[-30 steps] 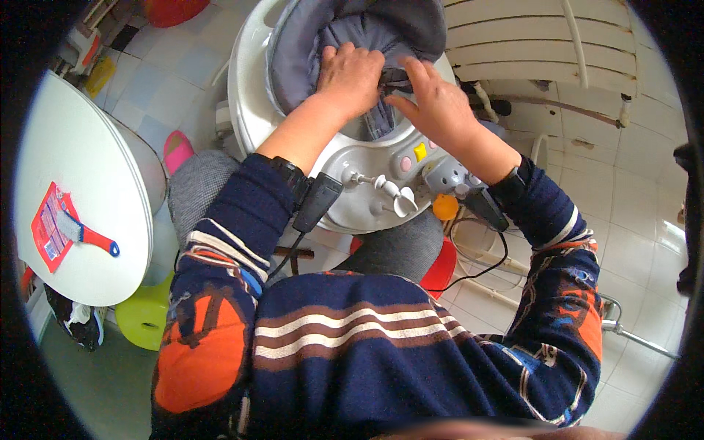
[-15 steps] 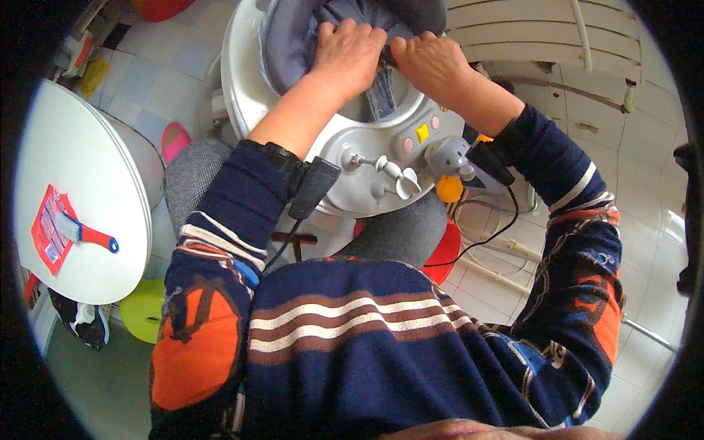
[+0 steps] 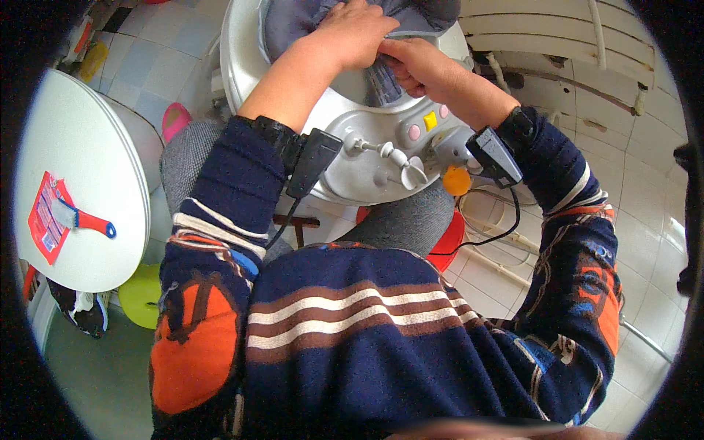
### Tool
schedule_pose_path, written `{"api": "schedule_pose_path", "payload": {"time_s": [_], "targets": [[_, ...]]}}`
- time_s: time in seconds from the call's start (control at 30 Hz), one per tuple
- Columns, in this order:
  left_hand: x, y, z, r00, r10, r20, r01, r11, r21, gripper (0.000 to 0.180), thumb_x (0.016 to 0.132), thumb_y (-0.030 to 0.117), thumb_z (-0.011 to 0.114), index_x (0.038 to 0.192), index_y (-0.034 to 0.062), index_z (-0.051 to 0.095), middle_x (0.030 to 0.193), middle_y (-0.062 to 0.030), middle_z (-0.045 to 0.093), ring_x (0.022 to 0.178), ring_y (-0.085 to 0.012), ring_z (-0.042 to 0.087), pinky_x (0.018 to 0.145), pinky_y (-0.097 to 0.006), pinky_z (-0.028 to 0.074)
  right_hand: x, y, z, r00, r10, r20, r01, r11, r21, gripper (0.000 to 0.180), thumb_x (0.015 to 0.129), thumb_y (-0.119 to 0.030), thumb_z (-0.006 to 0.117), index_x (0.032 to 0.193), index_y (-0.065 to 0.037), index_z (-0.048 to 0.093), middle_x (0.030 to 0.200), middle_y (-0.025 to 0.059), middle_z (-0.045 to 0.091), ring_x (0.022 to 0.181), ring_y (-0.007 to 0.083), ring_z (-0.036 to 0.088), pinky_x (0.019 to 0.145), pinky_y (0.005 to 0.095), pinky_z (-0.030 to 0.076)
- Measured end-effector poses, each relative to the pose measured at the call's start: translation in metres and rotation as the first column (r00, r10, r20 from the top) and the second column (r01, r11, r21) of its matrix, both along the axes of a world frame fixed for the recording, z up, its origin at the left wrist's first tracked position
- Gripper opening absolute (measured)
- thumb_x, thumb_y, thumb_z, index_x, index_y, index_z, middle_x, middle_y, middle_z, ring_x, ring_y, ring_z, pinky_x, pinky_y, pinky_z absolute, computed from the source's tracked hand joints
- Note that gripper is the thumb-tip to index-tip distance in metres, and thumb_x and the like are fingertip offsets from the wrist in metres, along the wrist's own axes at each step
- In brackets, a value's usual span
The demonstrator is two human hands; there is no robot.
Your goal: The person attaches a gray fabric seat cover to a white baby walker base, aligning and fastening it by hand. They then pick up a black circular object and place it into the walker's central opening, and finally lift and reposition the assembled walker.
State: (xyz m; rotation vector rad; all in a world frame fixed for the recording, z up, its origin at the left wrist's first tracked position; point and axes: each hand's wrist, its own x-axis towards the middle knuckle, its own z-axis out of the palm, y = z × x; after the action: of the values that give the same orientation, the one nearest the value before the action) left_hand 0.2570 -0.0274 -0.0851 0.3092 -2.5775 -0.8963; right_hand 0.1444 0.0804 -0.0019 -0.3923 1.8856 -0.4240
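A baby walker with a white and grey plastic tray (image 3: 334, 139) stands in front of me at the top of the view. Its dark blue-grey padded fabric seat (image 3: 290, 29) fills the opening. My left hand (image 3: 357, 33) is closed on the seat fabric, its fingertips partly hidden. Close beside it, my right hand (image 3: 416, 64) is curled tight at the seat's near edge, pinching the cloth there. A fabric strap (image 3: 384, 84) hangs below the two hands. On the tray are a grey crank-like toy (image 3: 392, 158) and a yellow button (image 3: 430, 120).
At the left a round white table (image 3: 95, 150) holds a brush with a red and blue handle (image 3: 94, 223) on a red card (image 3: 45, 235). A green stool (image 3: 139, 302) is below it. A red basin (image 3: 449, 242) lies beneath the walker. A white radiator (image 3: 550, 33) is at the upper right.
My right hand has turned and curled in, slightly lower, near the left hand. My left hand has shifted a little up along the seat. The view has shifted slightly.
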Motion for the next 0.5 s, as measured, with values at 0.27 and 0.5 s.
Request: {"api": "schedule_pose_path", "payload": {"time_s": [0.27,0.5], "targets": [[0.007,0.0,0.013,0.999,-0.025,-0.029,0.028,0.991,0.131,0.042,0.08,0.013,0.064,0.122,0.0056,0.062,0.123,-0.0189,0.06,0.122,-0.0382,0.051,0.102,-0.051,0.042,-0.006,-0.003,0.003,0.994,-0.112,0.02,0.112,0.994,0.002,0.047,0.096,-0.051,0.056,0.064,-0.02,0.04,0.054,-0.0072,0.026,0.045,0.0094,0.02,0.045,0.0307,0.013],[-0.009,0.0,0.004,0.997,0.015,0.077,-0.013,1.0,-0.023,0.021,0.085,0.013,0.062,0.104,0.0079,0.068,0.105,-0.015,0.067,0.107,-0.0366,0.059,0.096,-0.051,0.045,0.002,0.002,0.003,0.961,-0.255,0.104,0.257,0.966,-0.005,0.045,0.1,-0.052,0.051,0.068,-0.022,0.04,0.053,-0.0098,0.024,0.044,0.0071,0.019,0.044,0.0283,0.012]]}}
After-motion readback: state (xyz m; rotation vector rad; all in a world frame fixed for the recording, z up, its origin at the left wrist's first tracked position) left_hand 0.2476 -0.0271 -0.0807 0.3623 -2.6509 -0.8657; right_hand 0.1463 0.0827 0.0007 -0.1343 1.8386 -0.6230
